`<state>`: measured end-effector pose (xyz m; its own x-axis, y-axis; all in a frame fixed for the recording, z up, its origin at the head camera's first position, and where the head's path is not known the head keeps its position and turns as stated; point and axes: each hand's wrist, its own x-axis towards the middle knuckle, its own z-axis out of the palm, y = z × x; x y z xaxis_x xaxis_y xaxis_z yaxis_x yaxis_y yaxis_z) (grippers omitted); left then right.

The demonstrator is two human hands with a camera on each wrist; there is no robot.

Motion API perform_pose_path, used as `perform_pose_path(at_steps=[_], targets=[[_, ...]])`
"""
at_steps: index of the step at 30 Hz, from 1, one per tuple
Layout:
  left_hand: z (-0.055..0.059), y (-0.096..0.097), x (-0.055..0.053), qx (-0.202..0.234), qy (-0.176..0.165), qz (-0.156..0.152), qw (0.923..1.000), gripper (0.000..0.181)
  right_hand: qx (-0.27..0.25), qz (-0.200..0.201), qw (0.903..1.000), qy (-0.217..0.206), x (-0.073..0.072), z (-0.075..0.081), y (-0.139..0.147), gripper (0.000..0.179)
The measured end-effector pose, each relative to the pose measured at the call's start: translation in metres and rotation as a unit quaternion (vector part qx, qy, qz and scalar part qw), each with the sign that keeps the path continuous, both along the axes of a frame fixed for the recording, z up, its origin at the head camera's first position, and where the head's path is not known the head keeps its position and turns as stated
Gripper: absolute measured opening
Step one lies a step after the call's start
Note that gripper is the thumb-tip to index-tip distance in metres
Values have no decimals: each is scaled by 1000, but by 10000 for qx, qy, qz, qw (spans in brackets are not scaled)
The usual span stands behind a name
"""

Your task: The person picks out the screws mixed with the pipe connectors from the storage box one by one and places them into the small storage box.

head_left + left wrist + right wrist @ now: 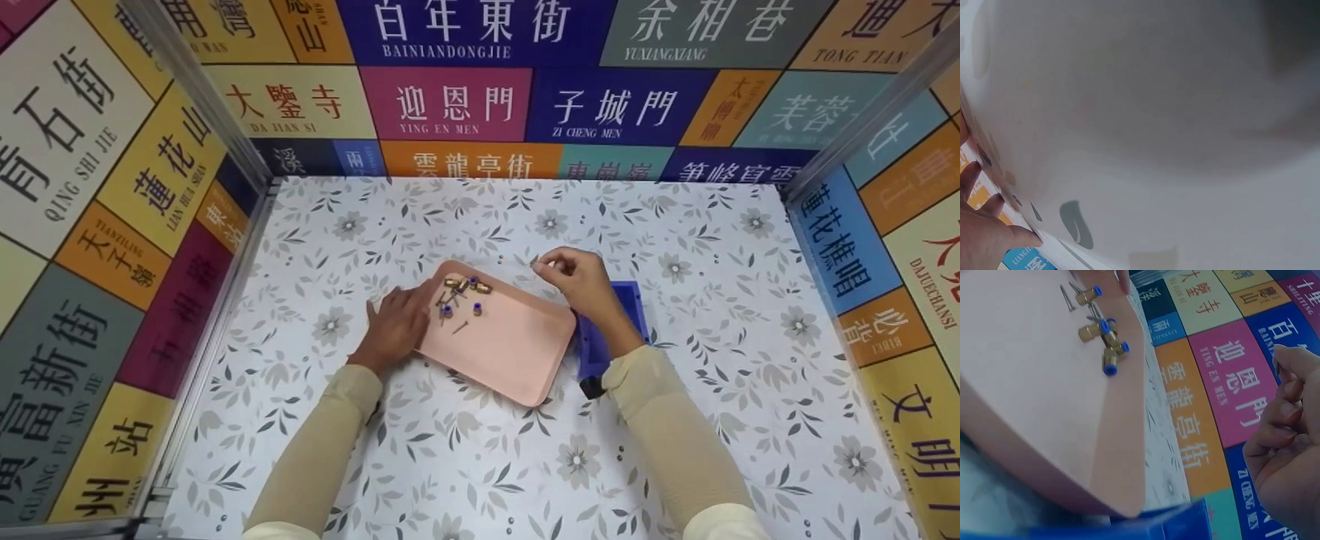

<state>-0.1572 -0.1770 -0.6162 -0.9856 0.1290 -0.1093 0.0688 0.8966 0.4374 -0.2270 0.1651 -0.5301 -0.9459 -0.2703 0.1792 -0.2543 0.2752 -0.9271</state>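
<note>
A pink tray (502,352) lies at an angle on the table. Brass push-in fittings with blue collars (1110,363) and several screws (1067,298) are gathered toward its far left end. My left hand (397,322) rests against the tray's left edge, fingers extended; the left wrist view shows only part of this hand (985,230). Above the tray's far right corner, my right hand (574,277) pinches a small screw (1276,369) between thumb and forefinger, with the other fingers curled. Most of that screw is hidden by the fingertips.
Right of the tray stands a blue bin (637,307), partly beneath my right forearm, with a black piece (592,387) at its near end. A floral cloth (577,457) covers the table. Panels with printed signs (450,105) enclose the back and both sides.
</note>
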Motion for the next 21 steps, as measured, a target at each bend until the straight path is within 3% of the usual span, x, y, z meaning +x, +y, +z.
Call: perform_pose_path(at_steps=[8,14,18,21], targets=[[-4,-2,-1,65,109,-52,9999,55,83,-532,9985,-87,16,25,32,16],[-4,-3,-1,150,262,-95,9995,54,170,-781,9967,-111,18,20,56,18],[-3,-1,0,152,159,-50,9997,55,228,-944,9952,-131,19,17,70,18],[-2,0,0,134,76,-25,9999,55,220,-1075,9939,-75,14,1,84,19]])
